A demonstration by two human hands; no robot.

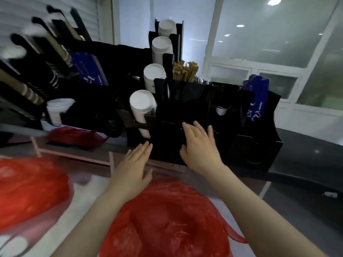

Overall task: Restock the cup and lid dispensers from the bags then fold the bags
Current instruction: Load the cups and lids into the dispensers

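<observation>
- Both arms stretched out over a crumpled, see-through red plastic bag (167, 225), sitting right under the forearms, handy for the next grab.
- Left hand (134, 164) flat, fingers straight and together, holding nothing, tips just short of the tall black slotted dispenser stand (185, 112).
- Right hand (200, 145) loosely spread, also empty, up against the stand's dark front panel. Can't tell whether it's actually touching, too blurry.
- Just up and left of the left fingertips: a slanted stack of white plastic lids (143, 106), with three more stacks stepping up behind it. Tilted like that probably for easy pulling from the front.
- Well off to the left of the left hand: a short stack of white paper cups (58, 110) poking out of a black cup rack (89, 112).
- Second red plastic bag (27, 182) far left of the left forearm, third flatter red bag (72, 135) beyond it, under the cup rack. No idea whether that one is folded.
- Above the right hand: a bundle of tan wooden stirrers (184, 72), kept upright in a slot. Off to its right: blue paper sachets (258, 97).
- Best guess: between loads, maybe steadying or checking the stand before dipping into the bag again. Lid slots looking pretty full, folding not started on the near bag.
</observation>
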